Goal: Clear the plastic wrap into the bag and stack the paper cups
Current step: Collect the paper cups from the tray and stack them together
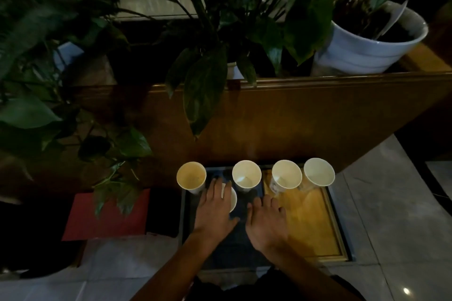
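Fingers (216, 187) of left hand (214, 210) splayed over fifth cup (233, 200) — right hand (265, 221) spread flat.

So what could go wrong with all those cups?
The left hand covers a fifth cup; pressing down might crush it. Four cups stand open in a close row, so a bumped one may topple its neighbour. The dim light could hide any clear plastic wrap; none is visible.

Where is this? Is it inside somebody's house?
Probably indoors, maybe a lobby or a home; I can't be sure. There is a tiled floor, big potted plants on a wooden ledge, and paper cups on a low table.
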`<action>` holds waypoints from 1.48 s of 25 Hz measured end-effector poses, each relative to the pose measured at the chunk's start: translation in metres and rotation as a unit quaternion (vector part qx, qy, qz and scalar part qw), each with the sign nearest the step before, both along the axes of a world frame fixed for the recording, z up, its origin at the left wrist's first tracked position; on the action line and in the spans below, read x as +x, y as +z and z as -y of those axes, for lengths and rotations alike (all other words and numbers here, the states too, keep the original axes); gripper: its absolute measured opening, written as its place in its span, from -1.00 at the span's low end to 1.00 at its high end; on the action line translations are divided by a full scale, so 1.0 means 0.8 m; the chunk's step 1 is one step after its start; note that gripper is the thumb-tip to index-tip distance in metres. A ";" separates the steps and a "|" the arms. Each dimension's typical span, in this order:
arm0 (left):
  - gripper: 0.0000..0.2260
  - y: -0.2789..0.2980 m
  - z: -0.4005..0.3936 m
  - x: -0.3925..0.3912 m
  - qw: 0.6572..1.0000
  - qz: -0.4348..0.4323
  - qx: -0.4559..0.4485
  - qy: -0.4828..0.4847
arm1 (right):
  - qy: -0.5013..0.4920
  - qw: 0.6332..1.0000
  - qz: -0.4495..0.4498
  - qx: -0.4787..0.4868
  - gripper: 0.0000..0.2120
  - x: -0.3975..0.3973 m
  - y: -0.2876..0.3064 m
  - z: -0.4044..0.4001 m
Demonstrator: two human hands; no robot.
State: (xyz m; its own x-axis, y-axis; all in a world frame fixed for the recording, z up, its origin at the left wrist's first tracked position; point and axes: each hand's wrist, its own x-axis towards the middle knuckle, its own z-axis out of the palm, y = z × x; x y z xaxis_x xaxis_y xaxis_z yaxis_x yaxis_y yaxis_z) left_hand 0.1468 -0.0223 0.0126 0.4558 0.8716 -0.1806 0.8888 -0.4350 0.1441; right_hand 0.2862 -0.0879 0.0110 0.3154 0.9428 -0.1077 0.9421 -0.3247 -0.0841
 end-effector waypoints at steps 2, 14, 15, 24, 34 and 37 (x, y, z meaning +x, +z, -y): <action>-0.19 -0.006 0.002 -0.001 1.000 -0.010 0.009 0.016 | 0.001 1.000 -0.008 0.001 -0.62 0.001 -0.001 0.001; -0.41 0.050 0.011 -0.079 0.919 0.312 -0.092 0.222 | -0.001 0.998 -0.046 0.049 -0.56 0.009 -0.009 0.004; -0.45 0.055 0.011 -0.086 0.909 0.333 -0.092 0.233 | -0.003 0.997 -0.045 0.056 -0.58 0.010 -0.010 0.004; -0.45 0.088 0.034 -0.111 0.903 0.369 -0.104 0.196 | -0.082 0.937 -0.261 0.215 -0.93 0.011 0.041 -0.003; 0.01 0.094 0.073 -0.085 0.921 0.355 -0.153 0.055 | 0.092 0.886 -0.438 -0.124 -0.85 -0.030 0.114 -0.016; -0.02 0.092 0.080 -0.083 0.880 0.432 -0.154 0.125 | -0.078 0.823 -0.553 -0.106 -0.76 -0.026 0.114 -0.012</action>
State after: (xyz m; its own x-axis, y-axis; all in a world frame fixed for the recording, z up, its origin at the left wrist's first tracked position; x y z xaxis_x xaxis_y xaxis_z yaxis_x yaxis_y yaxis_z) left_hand 0.0808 -0.0866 0.0858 0.3392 0.9347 -0.1061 0.4523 -0.0631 0.8896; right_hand 0.2652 -0.0782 0.1022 0.0300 0.8230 -0.5673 0.2724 -0.5528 -0.7875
